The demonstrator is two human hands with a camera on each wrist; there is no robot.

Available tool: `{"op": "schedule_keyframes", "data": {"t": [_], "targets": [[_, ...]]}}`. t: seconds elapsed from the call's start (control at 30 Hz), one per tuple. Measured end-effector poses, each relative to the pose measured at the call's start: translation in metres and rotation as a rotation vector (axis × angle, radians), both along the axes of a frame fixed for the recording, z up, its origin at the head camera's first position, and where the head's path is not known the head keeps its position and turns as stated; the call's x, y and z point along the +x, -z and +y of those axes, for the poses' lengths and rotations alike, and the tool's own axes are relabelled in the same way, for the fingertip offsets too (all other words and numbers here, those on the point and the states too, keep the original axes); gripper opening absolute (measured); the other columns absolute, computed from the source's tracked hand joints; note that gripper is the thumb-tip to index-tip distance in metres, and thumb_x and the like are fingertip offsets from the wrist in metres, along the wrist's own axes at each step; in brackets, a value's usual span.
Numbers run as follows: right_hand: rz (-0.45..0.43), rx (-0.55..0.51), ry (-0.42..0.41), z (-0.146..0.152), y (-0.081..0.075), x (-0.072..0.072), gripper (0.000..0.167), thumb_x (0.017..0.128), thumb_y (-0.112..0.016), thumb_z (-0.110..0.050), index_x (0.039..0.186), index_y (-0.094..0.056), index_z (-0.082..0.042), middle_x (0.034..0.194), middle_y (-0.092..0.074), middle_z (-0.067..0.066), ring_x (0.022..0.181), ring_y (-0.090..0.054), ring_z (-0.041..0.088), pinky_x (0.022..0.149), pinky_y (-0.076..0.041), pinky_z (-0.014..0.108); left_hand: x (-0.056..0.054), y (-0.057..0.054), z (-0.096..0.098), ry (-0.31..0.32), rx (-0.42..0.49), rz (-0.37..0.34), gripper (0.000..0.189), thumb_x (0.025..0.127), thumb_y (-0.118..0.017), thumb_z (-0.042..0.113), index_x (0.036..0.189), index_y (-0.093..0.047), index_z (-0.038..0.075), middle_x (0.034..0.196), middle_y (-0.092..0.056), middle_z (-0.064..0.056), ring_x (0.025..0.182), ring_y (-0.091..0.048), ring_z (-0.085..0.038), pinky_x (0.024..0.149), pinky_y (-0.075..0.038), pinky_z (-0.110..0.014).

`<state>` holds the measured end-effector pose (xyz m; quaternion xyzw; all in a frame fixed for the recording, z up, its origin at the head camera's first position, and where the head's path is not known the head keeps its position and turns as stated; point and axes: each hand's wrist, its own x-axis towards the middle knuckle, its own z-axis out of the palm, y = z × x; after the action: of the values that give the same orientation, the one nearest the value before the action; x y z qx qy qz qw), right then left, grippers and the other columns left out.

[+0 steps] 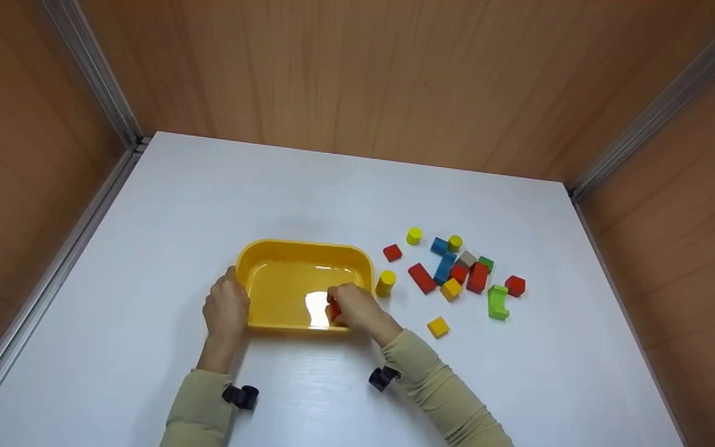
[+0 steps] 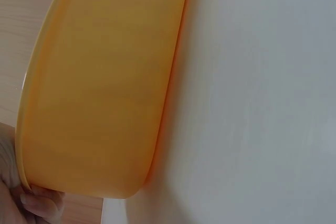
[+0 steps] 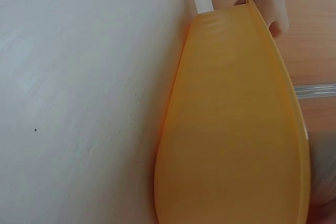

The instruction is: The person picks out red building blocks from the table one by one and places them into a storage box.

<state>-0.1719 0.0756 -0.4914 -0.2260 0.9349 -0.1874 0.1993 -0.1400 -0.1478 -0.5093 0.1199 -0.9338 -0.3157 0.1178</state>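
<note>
A yellow plastic tray (image 1: pixel 280 288) sits on the white table. My left hand (image 1: pixel 226 306) grips its left end, and in the left wrist view the curled fingers (image 2: pixel 42 205) are at the rim. Inside the tray, near its front right corner, my right hand (image 1: pixel 360 309) holds a red block (image 1: pixel 333 311) between thumb and fingers. Part of that block is hidden by the hand. The right wrist view shows mostly the tray's outer wall (image 3: pixel 231 114), with the right hand behind the rim at the lower right edge.
Right of the tray stands a yellow cylinder (image 1: pixel 386 283). Beyond it lie loose blocks, among them a red bar (image 1: pixel 421 278), a blue bar (image 1: pixel 445 269), a light green notched block (image 1: pixel 498 303) and a yellow cube (image 1: pixel 438 327). Wooden panels (image 1: pixel 345 74) enclose the table.
</note>
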Motion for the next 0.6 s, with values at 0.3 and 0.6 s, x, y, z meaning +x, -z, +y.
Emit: {"op": "schedule_keyframes", "data": {"t": [0.3, 0.6], "targets": [[0.112, 0.042, -0.065, 0.002, -0.0006, 0.0019, 0.036, 0.07, -0.075, -0.012, 0.102, -0.061, -0.007, 0.09, -0.057, 0.005, 0.077, -0.05, 0.016, 0.072, -0.045, 0.028, 0.0004, 0.0001, 0.0008, -0.005, -0.008, 0.02, 0.032, 0.087, -0.042, -0.003, 0.118, -0.046, -0.012, 0.086, -0.057, -0.027, 0.065, -0.059, -0.035, 0.052, -0.049, -0.044], [0.254, 0.036, -0.116, 0.0066, -0.0059, 0.005, 0.033, 0.074, -0.07, -0.018, 0.104, -0.061, -0.006, 0.09, -0.058, 0.007, 0.073, -0.052, 0.016, 0.068, -0.046, 0.025, 0.0009, -0.0001, 0.0005, 0.004, -0.005, 0.039, 0.031, 0.087, -0.04, -0.005, 0.117, -0.047, -0.013, 0.086, -0.057, -0.029, 0.062, -0.059, -0.034, 0.048, -0.047, -0.043]]}}
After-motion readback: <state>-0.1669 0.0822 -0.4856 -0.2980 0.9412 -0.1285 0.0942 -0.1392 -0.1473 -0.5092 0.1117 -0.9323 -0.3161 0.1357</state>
